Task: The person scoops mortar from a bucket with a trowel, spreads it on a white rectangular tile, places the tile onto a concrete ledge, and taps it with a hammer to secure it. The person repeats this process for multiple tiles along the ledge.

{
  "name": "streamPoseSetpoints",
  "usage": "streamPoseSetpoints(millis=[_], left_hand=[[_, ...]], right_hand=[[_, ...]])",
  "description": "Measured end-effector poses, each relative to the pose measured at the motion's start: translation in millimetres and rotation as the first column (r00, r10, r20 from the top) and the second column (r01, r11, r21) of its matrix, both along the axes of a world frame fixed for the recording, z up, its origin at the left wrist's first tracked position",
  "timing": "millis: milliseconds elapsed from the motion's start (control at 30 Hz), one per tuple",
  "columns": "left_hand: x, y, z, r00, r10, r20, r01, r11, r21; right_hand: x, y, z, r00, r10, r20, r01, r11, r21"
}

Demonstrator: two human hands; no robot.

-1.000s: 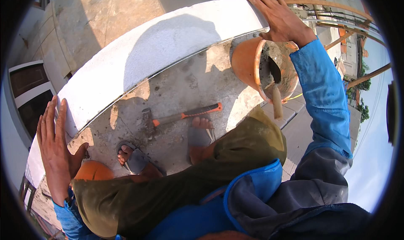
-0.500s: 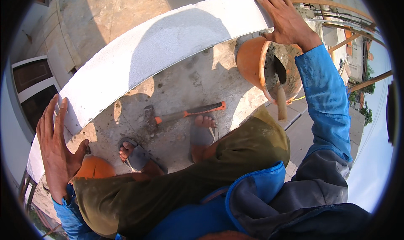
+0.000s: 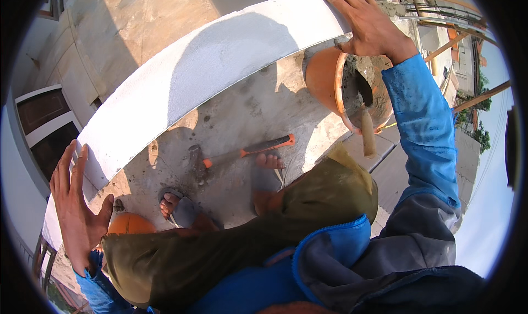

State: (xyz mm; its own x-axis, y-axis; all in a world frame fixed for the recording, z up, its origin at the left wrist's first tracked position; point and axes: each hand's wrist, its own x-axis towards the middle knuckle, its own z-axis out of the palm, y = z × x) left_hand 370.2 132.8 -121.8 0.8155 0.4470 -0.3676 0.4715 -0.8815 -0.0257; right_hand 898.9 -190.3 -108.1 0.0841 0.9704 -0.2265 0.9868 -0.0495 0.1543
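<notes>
A long white block (image 3: 159, 102), bent by the lens, spans the view in front of me. The shadow of a head falls across its upper face. My left hand (image 3: 80, 209) lies on its left end, fingers stretched out and thumb apart. At the far right end, my right hand (image 3: 368, 25) has its fingers over the top and its thumb down at the near edge, clasping the block. Below the right hand an orange bucket (image 3: 323, 80) leans with grey mortar inside. A trowel (image 3: 367, 135) rests in it, its pale handle over the rim.
A hammer (image 3: 256, 148) with an orange and black handle lies on the rough concrete floor (image 3: 236, 108) near my sandalled feet. Another orange rounded thing (image 3: 131, 224) sits beside my left knee. Pale blocks (image 3: 385, 171) lie at the right, with wooden poles (image 3: 484, 97) beyond.
My view has shifted slightly, so the block, bucket and hands appear a little displaced. Both hands stay on the block's ends; the hammer and trowel have not visibly moved.
</notes>
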Motion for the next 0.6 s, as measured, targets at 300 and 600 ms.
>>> streamPoseSetpoints(millis=[300,600], left_hand=[[-3,5,2,0.998,0.05,0.027,-0.049,0.998,-0.043],[0,12,9,1.0,0.022,0.008,-0.021,0.998,-0.052]], right_hand=[[41,-37,17,0.979,-0.192,-0.064,0.194,0.98,0.038],[27,-18,12,0.969,-0.224,-0.101,0.227,0.974,0.02]])
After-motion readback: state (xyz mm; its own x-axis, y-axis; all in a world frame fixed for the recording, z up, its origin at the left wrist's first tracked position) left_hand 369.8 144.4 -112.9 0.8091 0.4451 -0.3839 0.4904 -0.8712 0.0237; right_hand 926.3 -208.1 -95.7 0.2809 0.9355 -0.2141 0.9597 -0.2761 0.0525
